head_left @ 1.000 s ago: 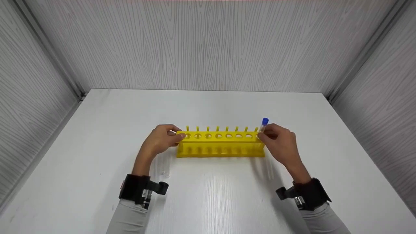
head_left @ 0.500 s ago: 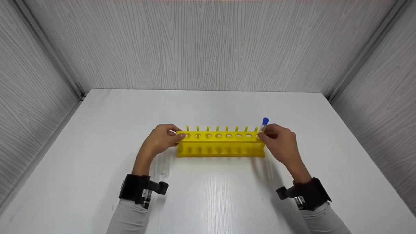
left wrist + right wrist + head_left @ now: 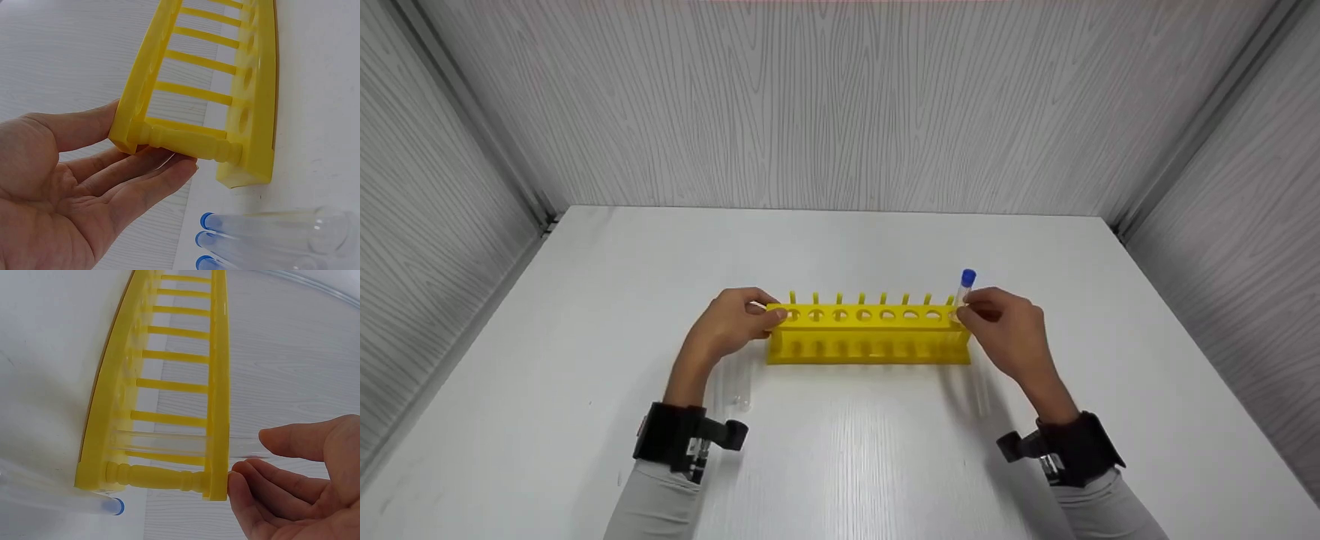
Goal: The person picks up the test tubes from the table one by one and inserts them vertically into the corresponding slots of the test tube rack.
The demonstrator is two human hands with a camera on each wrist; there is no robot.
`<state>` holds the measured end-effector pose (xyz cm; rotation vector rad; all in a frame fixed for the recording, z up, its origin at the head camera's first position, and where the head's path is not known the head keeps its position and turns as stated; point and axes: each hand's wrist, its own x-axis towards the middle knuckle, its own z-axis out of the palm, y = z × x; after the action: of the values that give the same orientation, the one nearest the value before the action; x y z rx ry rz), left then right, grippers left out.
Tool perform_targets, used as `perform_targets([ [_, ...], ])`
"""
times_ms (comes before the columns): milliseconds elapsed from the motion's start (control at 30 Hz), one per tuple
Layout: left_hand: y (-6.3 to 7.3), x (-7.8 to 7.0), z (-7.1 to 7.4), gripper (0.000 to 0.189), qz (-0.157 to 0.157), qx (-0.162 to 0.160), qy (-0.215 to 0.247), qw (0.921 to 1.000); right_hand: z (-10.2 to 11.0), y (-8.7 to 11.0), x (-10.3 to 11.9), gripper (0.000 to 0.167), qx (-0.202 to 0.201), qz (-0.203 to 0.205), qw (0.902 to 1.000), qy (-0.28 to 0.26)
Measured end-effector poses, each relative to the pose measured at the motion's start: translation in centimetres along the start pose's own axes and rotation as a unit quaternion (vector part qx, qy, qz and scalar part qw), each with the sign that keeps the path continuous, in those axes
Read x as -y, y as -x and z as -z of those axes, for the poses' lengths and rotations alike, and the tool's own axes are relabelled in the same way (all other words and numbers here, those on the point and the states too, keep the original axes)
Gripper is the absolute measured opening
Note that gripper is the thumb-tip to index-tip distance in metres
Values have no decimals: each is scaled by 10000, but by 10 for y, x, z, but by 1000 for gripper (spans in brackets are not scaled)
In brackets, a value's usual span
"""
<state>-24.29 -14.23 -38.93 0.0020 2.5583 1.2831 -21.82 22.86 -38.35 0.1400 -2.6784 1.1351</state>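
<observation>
A yellow test tube rack (image 3: 864,327) stands mid-table, with a row of holes in its top. My left hand (image 3: 733,322) holds its left end; in the left wrist view the thumb lies against the top bar (image 3: 147,73) and the fingers come round by the end post (image 3: 191,144). At the right end, my right hand (image 3: 1009,330) pinches a clear test tube (image 3: 964,293) with a blue cap (image 3: 969,277). That tube passes through the last hole, and its lower part (image 3: 163,442) shows inside the rack in the right wrist view, near the base.
Several clear tubes (image 3: 264,222) with blue caps lie on the white table (image 3: 840,450) by the left hand. Another capped tube (image 3: 62,495) lies beside the rack's right end. Grey wood-grain panels (image 3: 840,105) wall the table at the back and sides.
The blue-capped top of the test tube has shifted slightly left, so the tube leans less to the right. Both hands stay nearly where they were.
</observation>
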Motion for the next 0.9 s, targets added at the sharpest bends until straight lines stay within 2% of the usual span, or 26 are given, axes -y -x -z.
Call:
perform_targets([
  [267, 1, 0, 0, 38, -64, 0, 20, 10000, 1, 0, -1, 26, -13, 24, 10000, 66],
  [567, 1, 0, 1, 39, -105, 66, 25, 9999, 5, -1, 0, 29, 76, -168, 9998, 126],
  [900, 2, 1, 0, 38, -104, 47, 32, 9999, 16, 0, -1, 31, -126, -190, 9997, 131],
])
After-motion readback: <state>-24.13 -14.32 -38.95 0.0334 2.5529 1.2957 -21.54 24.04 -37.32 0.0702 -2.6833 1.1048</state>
